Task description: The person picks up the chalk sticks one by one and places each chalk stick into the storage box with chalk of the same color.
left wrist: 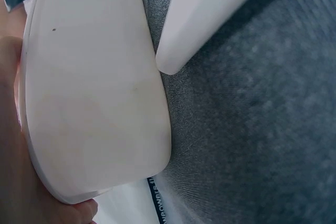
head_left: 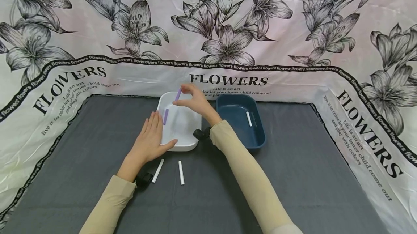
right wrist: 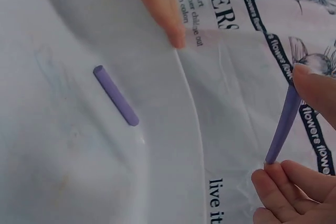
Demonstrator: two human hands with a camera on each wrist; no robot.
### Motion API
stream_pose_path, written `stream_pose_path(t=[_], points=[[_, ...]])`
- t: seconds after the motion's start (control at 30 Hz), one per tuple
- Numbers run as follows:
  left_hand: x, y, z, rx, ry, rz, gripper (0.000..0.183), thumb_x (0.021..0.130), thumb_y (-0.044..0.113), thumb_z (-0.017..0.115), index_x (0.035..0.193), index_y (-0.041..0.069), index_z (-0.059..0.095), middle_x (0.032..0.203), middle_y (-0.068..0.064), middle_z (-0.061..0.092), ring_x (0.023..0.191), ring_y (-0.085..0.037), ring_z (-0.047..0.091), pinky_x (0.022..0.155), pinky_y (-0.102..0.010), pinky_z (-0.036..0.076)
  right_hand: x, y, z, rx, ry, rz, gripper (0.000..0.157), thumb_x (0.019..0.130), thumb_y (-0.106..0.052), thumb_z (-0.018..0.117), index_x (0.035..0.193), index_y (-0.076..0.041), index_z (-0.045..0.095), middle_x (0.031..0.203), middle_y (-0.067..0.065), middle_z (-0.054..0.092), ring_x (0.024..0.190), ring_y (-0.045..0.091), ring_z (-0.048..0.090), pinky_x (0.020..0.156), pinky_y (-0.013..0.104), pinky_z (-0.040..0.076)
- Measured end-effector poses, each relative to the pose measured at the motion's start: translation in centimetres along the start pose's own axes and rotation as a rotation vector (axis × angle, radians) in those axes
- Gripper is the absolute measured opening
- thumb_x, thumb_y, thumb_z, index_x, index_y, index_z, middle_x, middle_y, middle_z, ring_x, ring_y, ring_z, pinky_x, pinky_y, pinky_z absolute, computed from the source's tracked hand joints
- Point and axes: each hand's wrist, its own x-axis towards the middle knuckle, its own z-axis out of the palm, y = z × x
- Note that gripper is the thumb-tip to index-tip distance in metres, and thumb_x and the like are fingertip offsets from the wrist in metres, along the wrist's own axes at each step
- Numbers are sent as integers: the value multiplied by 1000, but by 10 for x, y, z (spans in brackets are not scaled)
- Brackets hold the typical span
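Note:
Over the far left part of a white tray, my right hand pinches a purple stick of chalk by its two ends, between thumb and fingertips. A second purple chalk lies inside that tray, along its left side. My left hand rests on the tray's left rim with its fingers straight and thumb spread toward the near edge. In the left wrist view the tray's outer wall stands beside that hand. Two white chalks lie on the cloth in front of the tray.
Just right of the white tray stands a dark blue tray with one white chalk in it. A grey cloth covers the table, and a flower-printed sheet borders it at the back and sides.

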Motion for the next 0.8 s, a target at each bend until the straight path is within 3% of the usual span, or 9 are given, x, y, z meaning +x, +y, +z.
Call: stream_pose_path(t=[0.2,0.63,0.8], points=[[-1,1,0,2,3,-3,110,91,68,49,153,-13,9,162,-27,-2,151,-38,-3,120,-53,5,7,8,7,6,-12,51,79,82,-31,82,147,-5,46,141,10,53,131,24,48,107,42,41],[-1,1,0,2,4,2,108,91,66,50,153,-13,10,162,-27,-1,151,-38,-3,120,-52,4,11,27,17,-138,-59,92,79,80,-20,84,145,-2,45,143,13,50,132,25,48,107,35,41],[0,1,-1,6,1,1,108,92,66,50,153,-13,9,162,-27,-2,151,-37,-4,120,-51,3,13,28,19,-214,-73,63,79,77,-19,86,143,1,48,140,14,52,129,27,50,108,34,40]])
